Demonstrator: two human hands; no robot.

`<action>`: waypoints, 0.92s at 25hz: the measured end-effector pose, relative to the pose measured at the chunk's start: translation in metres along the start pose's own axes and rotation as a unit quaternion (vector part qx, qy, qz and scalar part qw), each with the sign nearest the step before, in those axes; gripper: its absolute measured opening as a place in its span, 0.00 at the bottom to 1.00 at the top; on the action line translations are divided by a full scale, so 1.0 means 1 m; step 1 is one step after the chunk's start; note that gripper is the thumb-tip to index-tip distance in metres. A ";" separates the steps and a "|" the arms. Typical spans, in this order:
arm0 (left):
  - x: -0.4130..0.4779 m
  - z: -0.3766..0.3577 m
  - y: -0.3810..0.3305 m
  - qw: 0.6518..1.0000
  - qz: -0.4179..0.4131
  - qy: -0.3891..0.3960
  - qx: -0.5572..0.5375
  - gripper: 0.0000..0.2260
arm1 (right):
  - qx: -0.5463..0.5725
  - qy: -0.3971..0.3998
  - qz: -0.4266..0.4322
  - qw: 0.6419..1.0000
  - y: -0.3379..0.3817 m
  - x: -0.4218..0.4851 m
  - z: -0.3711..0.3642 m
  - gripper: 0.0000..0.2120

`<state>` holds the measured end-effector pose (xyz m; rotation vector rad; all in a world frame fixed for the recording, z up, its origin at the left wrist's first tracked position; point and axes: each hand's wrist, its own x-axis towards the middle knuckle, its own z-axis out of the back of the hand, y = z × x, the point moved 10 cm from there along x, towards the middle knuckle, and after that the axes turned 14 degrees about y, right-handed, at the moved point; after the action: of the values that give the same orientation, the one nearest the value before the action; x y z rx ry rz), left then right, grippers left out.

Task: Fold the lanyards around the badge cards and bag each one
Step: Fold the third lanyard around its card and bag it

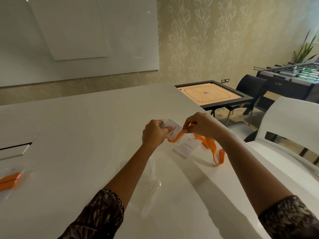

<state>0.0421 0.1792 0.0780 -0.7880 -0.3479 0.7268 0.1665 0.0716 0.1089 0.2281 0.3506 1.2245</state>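
My left hand (154, 133) grips a white badge card (174, 131) above the white table (86, 126), thumb across its face. An orange lanyard (179, 135) wraps under the card's lower edge, and my right hand (202, 125) pinches its strap just right of the card. A second badge card (187, 147) lies flat on the table below, its orange lanyard (215, 150) trailing loose to the right. Clear plastic bags (153, 185) lie on the table between my forearms. A bagged badge with folded orange lanyard (9, 181) rests at the far left edge.
A recessed hatch (15, 149) is set in the table at left. A white chair (290, 135) stands close at the right. Beyond the table are a carrom board (212, 94), dark chairs and a foosball table (293, 76).
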 end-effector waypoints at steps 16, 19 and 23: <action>-0.026 -0.028 -0.002 0.874 -0.038 0.304 -0.377 0.16 | 0.364 0.024 0.105 0.925 -0.009 -0.004 0.011 0.06; -0.021 -0.023 -0.003 0.868 -0.038 0.281 -0.408 0.11 | 0.502 0.046 0.117 0.856 -0.009 0.001 -0.018 0.10; -0.014 -0.009 -0.007 0.874 -0.008 0.214 -0.436 0.17 | 0.594 0.031 0.142 0.791 0.003 0.005 -0.046 0.14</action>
<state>0.0404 0.1613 0.0770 -1.7687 -0.2687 0.3288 0.1480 0.0769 0.0670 1.3735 1.1651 1.1468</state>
